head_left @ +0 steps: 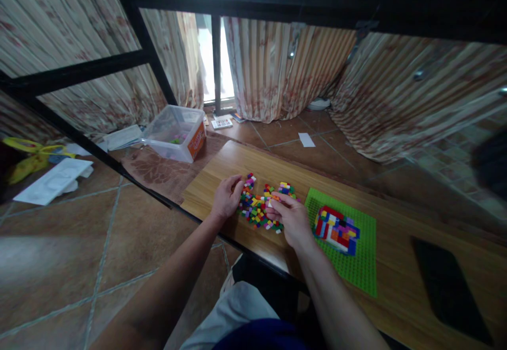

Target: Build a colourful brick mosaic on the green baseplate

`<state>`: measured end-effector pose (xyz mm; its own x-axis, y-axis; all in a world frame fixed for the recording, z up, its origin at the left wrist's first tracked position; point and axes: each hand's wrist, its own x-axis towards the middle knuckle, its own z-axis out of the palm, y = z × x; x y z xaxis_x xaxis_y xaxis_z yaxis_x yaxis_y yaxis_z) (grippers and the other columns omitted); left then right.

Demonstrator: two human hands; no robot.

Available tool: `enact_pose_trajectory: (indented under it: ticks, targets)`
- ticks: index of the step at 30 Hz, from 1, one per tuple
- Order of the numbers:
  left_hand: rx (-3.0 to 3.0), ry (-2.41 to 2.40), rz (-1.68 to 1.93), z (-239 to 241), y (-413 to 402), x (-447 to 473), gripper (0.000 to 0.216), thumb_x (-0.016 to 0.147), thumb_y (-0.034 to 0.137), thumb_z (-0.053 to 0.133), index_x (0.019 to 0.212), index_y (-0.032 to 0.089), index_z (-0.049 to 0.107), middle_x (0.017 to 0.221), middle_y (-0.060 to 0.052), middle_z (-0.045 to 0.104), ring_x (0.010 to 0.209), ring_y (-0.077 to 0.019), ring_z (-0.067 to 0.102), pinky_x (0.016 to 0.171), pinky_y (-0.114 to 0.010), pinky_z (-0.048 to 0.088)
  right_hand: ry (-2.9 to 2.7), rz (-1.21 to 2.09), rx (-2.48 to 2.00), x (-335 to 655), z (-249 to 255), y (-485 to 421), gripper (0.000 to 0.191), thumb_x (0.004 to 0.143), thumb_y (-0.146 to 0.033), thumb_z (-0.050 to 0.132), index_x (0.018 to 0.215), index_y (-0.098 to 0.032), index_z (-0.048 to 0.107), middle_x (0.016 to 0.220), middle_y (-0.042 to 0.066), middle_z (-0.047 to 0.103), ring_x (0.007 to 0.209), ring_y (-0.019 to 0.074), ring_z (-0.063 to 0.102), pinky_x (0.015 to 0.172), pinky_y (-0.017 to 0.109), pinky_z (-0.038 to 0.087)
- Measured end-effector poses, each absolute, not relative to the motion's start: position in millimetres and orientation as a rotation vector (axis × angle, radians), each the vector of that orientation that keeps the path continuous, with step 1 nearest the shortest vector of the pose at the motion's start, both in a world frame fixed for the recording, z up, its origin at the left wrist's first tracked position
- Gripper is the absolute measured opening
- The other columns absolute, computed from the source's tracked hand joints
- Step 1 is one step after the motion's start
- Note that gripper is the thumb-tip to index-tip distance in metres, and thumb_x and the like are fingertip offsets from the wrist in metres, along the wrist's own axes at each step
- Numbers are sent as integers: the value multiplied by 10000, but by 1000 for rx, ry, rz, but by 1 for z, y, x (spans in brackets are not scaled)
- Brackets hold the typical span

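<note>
The right hand (292,217) pinches a small brick (271,202) between thumb and fingertips, at the right side of the pile (256,215), which spreads toward nine to ten o'clock from it. The left hand (228,197) curls at the pile's other edge, bricks at three o'clock; whether it grips any, I cannot tell. At the right hand's three o'clock, a build (336,228) sits on a green plate (366,265). Farther off, at the left hand's eleven o'clock, stands a clear box (197,141).
</note>
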<state>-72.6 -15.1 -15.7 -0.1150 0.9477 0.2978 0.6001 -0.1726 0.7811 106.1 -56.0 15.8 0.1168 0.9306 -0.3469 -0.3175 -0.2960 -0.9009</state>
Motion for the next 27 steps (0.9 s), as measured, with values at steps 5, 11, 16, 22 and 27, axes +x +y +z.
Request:
enact_pose_trajectory:
  ticks: [5, 11, 16, 22, 27]
  targets:
    - [1763, 1703, 1198, -16, -15, -73, 298, 908, 349, 489, 1071, 178, 670, 1090, -81, 701, 1039, -215, 627, 961, -366, 482, -750, 1479, -1350, 103, 14, -47, 422, 676, -174, 735, 1091, -166, 656, 589, -31, 654, 540, 132, 661, 501, 235, 576]
    - [1771, 1703, 1186, -16, -16, -73, 291, 899, 339, 503, 1069, 169, 667, 1061, -82, 705, 1024, -214, 629, 939, -362, 493, -792, 1488, -1329, 107, 12, -53, 353, 661, -193, 752, 1004, -161, 675, 704, 4, 698, 646, 144, 688, 615, 270, 597]
    - [1779, 1711, 1189, -16, -16, -73, 275, 894, 337, 513, 1063, 185, 667, 1042, -73, 707, 1004, -206, 634, 927, -350, 498, -801, 1489, -1274, 111, 12, -61, 336, 603, -303, 806, 890, -159, 706, 707, 14, 714, 696, 152, 691, 702, 307, 597]
    - [1789, 1718, 1182, -16, -16, -73, 272, 896, 340, 508, 1062, 196, 669, 1048, -69, 707, 1008, -206, 632, 932, -353, 497, -771, 1521, -1212, 109, 17, -67, 364, 603, -384, 819, 862, -165, 687, 775, 37, 734, 646, 130, 674, 593, 248, 567]
    - [1786, 1728, 1181, -16, -16, -73, 285, 901, 342, 500, 1065, 187, 673, 1046, -74, 708, 995, -203, 635, 928, -342, 495, -808, 1489, -1222, 107, 23, -69, 382, 599, -420, 808, 844, -165, 663, 720, 30, 725, 549, 128, 647, 460, 218, 520]
